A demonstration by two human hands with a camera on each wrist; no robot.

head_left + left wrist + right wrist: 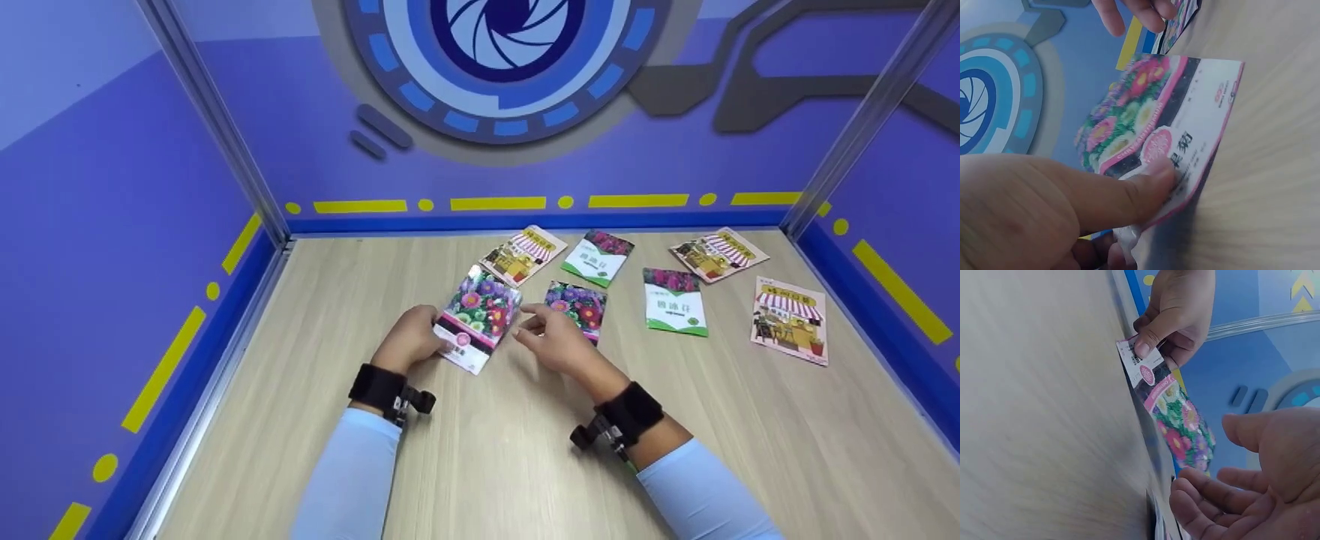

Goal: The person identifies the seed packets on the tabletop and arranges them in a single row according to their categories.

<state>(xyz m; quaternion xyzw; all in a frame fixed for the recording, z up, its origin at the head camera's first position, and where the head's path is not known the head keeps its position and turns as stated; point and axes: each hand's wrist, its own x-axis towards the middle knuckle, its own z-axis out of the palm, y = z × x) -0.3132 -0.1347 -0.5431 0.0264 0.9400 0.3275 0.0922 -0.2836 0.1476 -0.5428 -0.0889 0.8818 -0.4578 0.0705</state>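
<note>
My left hand (pixel 409 339) pinches a flower seed packet (pixel 480 311) by its lower left edge. The thumb (pixel 1151 188) lies on its white printed end, and daisy-like blooms in pink, red, purple and white fill the rest. In the right wrist view the packet (pixel 1171 402) is tilted above the tabletop. Beside its right edge is my right hand (pixel 555 337), with loosely bent fingers (pixel 1219 492) and nothing held. A matching flower packet (pixel 576 304) lies on the table just beyond the right hand, which covers part of it.
Two green-and-white packets (pixel 598 259) (pixel 675 304) lie on the wooden table (pixel 495 465). Around them are pink packets with striped awnings: one (pixel 523 255) behind the held packet, others (pixel 718 255) (pixel 790 321) at the right. Blue-purple panels (pixel 450 176) enclose the back and sides.
</note>
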